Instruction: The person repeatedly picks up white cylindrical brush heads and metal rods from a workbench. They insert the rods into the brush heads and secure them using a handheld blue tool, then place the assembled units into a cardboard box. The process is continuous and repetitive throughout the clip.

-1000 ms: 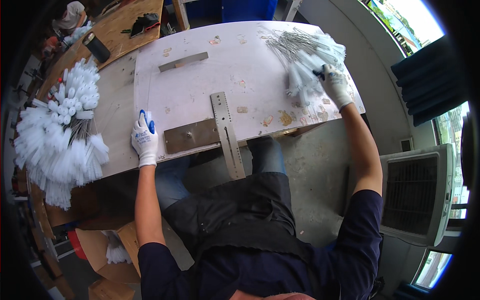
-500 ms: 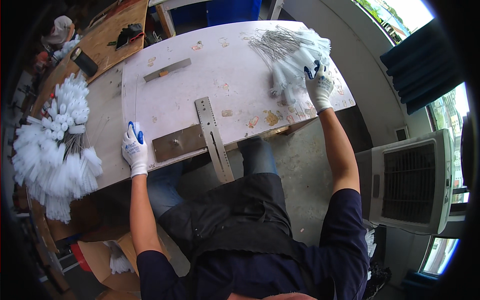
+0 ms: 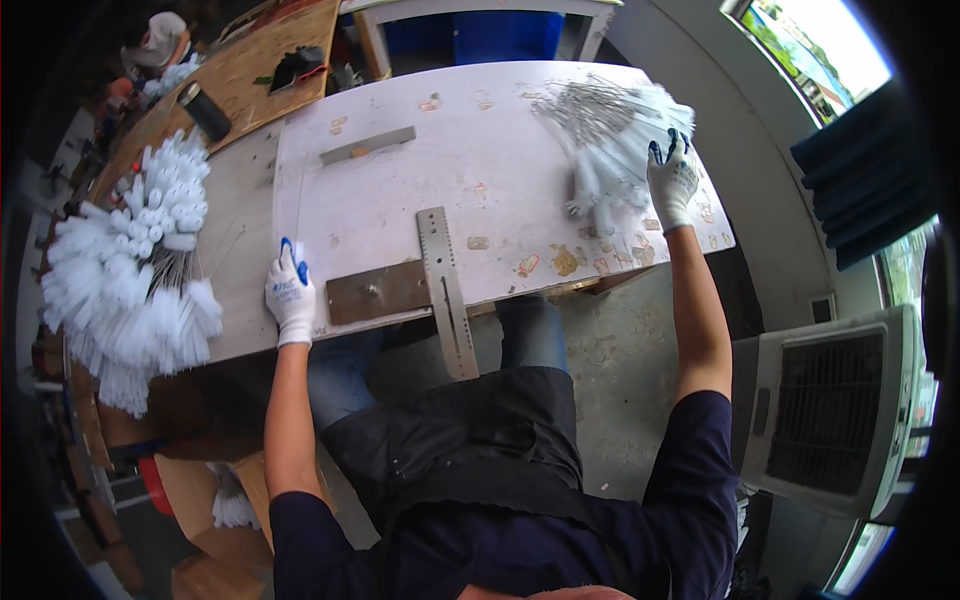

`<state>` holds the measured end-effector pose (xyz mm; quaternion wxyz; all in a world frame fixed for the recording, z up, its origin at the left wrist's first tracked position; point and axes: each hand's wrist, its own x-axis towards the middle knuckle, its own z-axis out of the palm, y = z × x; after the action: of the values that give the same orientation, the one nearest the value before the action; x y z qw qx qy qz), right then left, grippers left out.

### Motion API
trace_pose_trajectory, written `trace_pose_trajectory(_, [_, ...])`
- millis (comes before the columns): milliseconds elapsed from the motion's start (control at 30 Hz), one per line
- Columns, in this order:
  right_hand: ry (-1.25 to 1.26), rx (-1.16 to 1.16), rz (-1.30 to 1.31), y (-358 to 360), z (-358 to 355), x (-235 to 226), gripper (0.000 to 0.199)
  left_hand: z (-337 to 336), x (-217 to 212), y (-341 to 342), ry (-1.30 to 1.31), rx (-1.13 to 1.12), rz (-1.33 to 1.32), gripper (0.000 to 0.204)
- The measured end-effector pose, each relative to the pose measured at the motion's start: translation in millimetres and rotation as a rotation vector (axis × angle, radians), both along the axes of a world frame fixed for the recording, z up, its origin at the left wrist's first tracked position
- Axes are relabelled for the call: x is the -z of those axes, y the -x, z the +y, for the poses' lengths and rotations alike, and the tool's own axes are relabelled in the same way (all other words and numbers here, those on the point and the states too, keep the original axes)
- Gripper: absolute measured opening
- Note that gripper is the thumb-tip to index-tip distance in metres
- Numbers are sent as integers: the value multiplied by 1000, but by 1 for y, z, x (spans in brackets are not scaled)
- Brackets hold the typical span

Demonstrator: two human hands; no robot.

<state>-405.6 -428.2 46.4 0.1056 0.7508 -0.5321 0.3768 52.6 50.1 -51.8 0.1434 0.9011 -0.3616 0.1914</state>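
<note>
My left hand (image 3: 290, 294), in a white glove with blue fingertips, is closed near the table's front edge. It grips a white brush, mostly hidden by the fingers, whose thin wire handle points away from me. My right hand (image 3: 674, 184), gloved alike, has thumb and fingers apart at the right side of a pile of white-bristled wire brushes (image 3: 611, 165). Between my hands lies a flat steel plate (image 3: 375, 292), with a long perforated metal bar (image 3: 446, 290) crossing its right end and jutting over the table edge.
A large heap of white brushes (image 3: 130, 290) fills the table's left end. A metal strip (image 3: 368, 146) lies farther back, near a dark bottle (image 3: 204, 111). Below left is an open cardboard box (image 3: 190, 510); an air cooler (image 3: 830, 410) stands at right. Another person (image 3: 158, 45) is at far left.
The whole view has shifted, so the table sits lower and farther right. My left hand keeps hold of the brush; my right hand remains beside the right-hand pile, fingers apart.
</note>
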Motion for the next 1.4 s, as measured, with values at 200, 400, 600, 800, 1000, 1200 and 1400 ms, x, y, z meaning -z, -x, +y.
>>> trace_pose_trajectory(200, [-376, -744, -220, -89, 157, 19, 24, -35, -22, 12, 853, -18, 1311, 26])
trace_pose_trajectory(400, [-871, -1067, -2, -221, 296, 9, 28, -64, -43, 47, 1186, 309, 1796, 46])
trace_pose_trajectory(600, [-915, -1089, 29, -274, 308, 46, 38, -71, -60, 46, 1237, 321, 1857, 52])
trace_pose_trajectory(800, [-1172, -1006, 15, -288, 305, 36, 31, -65, -49, 24, 846, 345, 1854, 32])
trace_pose_trajectory(1000, [-1273, -1002, -206, -289, 290, 42, 25, -74, -57, 4, 666, 395, 1746, 36])
trace_pose_trajectory(1200, [-1287, -1042, -105, -288, 288, 35, 23, -75, -70, -1, 479, 384, 1582, 28])
trace_pose_trajectory(1400, [-1266, -1044, -135, -288, 287, 43, 24, -81, -58, 8, 569, 338, 1590, 26])
